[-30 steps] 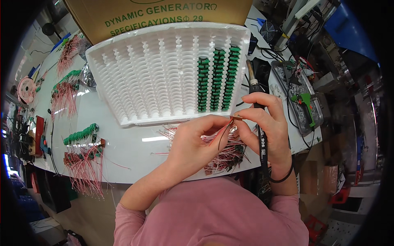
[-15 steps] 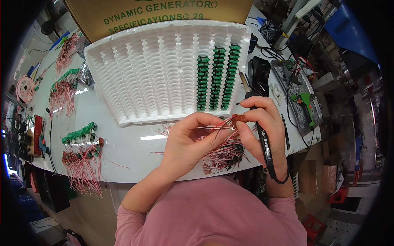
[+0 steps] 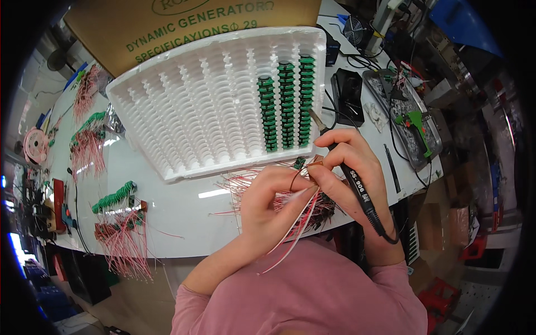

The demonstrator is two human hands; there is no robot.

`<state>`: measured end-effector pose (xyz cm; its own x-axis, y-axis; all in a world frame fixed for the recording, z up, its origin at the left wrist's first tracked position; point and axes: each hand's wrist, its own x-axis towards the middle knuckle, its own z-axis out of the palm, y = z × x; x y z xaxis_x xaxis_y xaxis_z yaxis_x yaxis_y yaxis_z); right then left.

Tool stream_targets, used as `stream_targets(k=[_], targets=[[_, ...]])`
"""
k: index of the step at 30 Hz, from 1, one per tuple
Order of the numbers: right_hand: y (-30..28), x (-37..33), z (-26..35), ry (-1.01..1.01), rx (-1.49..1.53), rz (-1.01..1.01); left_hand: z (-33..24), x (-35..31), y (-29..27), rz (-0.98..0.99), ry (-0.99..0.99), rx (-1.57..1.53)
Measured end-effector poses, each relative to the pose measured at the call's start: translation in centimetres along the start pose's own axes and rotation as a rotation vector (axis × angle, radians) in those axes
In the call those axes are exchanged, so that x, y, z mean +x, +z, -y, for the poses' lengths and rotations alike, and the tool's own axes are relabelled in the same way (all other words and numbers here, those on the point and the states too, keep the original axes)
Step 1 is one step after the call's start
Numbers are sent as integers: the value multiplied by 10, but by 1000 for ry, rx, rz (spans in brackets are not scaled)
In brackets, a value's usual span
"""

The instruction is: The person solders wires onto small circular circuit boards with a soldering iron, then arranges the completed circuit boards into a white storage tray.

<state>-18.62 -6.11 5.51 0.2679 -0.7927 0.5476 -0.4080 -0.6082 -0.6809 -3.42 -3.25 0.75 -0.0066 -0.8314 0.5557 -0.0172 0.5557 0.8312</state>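
Observation:
Over the near edge of the table, both hands meet at a small brown circuit board [image 3: 316, 161]. My right hand [image 3: 357, 159] is closed on a soldering iron [image 3: 359, 190], with its tip pointing up and away. The thumb and fingers of this hand also touch the board. My left hand [image 3: 272, 209] pinches thin wires at the board; red and white wires [image 3: 297, 231] hang from it toward my pink top. The fingertips hide where the wires meet the board. Beneath the hands lies a pile of red and white wires with dark parts [image 3: 324, 211].
A white foam tray [image 3: 184, 106] beyond my hands holds columns of green-and-black parts [image 3: 286, 106] at its right. Behind it stands a cardboard box [image 3: 111, 33]. Wired green bundles [image 3: 114, 198] lie left. To the right are a black iron stand [image 3: 347, 92] and a metal tray [image 3: 416, 151].
My hands have drawn closer together at the board. The red and white wires, earlier stretched across between the hands, now hang down toward me. The whole view has shifted slightly.

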Motion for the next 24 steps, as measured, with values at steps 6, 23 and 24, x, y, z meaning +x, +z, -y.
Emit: stream_targets(k=[6, 23, 24], targets=[[-11, 1, 4, 81, 68, 82, 2, 4, 3, 40, 444, 203], [-23, -7, 26, -40, -126, -154, -16, 6, -22, 42, -7, 226], [-27, -10, 23, -36, -123, -160, -21, 8, -24, 63, 169, 527]])
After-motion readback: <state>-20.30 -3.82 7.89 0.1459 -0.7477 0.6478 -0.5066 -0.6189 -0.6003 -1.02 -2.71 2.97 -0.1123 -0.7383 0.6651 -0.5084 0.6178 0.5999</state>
